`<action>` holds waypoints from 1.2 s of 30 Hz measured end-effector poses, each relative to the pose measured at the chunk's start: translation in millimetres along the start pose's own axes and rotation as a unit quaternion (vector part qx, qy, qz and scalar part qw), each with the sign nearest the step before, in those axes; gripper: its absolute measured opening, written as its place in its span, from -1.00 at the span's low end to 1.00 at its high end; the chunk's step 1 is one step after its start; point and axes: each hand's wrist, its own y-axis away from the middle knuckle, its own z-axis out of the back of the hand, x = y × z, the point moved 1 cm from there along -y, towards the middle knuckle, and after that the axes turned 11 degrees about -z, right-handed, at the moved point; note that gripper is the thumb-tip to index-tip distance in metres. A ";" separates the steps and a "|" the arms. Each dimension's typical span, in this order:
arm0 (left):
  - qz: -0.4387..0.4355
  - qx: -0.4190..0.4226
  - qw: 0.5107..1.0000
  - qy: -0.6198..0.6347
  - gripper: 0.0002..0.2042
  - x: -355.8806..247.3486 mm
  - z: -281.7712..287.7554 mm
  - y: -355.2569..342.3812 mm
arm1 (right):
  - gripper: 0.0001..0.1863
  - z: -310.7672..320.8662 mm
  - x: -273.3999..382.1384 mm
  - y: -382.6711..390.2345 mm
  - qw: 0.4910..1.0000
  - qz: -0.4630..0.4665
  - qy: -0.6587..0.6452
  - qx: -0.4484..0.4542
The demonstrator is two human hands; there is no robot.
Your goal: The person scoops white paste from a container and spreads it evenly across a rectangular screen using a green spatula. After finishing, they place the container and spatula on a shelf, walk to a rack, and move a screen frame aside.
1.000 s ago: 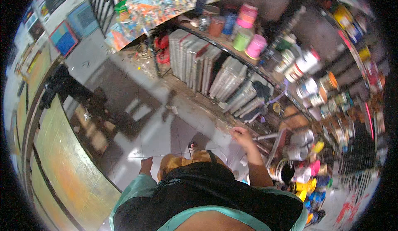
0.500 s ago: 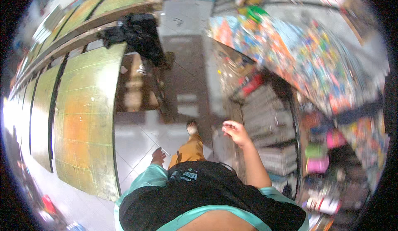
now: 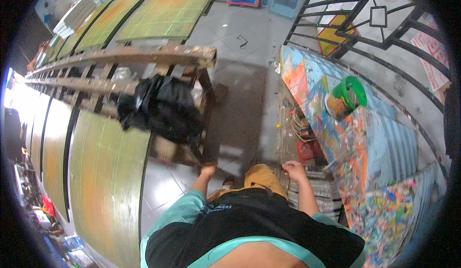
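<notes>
Worn on the head, left of a side-by-side fisheye pair; looking steeply down and forward over the black cloth shirt with teal sleeves point(image 3: 254, 217), close above it, farther from the bare hands point(image 3: 294, 170) and grey tiled floor point(image 3: 230, 37); bending straight edges rimward.

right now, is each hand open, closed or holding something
Left hand: nothing seen in it; open or closed cannot be told.
Right hand: open, fingers loosely curled, nothing seen in it.
</notes>
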 end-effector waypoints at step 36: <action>0.085 -0.143 0.944 0.286 -0.57 -543.5 463.6 -681.7 | -0.63 230.8 390.8 -767.7 0.974 -0.071 0.167 0.134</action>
